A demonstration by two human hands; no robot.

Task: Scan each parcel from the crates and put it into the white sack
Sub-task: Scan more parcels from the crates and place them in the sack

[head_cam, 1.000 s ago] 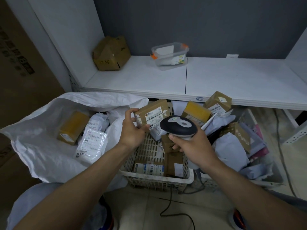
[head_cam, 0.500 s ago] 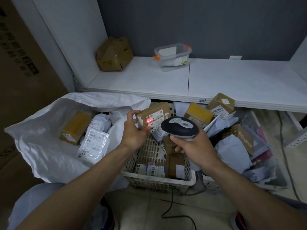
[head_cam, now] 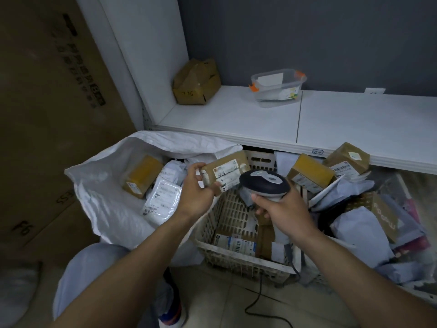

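Pinching the brown parcel (head_cam: 225,170) over the crate (head_cam: 227,214) at frame centre: left hand (head_cam: 196,197); right hand (head_cam: 281,209) grips the scanner (head_cam: 264,183) beside it. The red scan dot has gone off the label, so likely scanned; white sack (head_cam: 106,204), centre left, next.

Head-worn view, downward, seemingly close.

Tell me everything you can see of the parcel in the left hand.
The parcel is a small brown cardboard box, closed, with white barcode labels across its upward face. The left hand grips its left end, holding it tilted in the air above the pale slatted crate, beside the white sack. The scanner sits just right of it; contact unclear.
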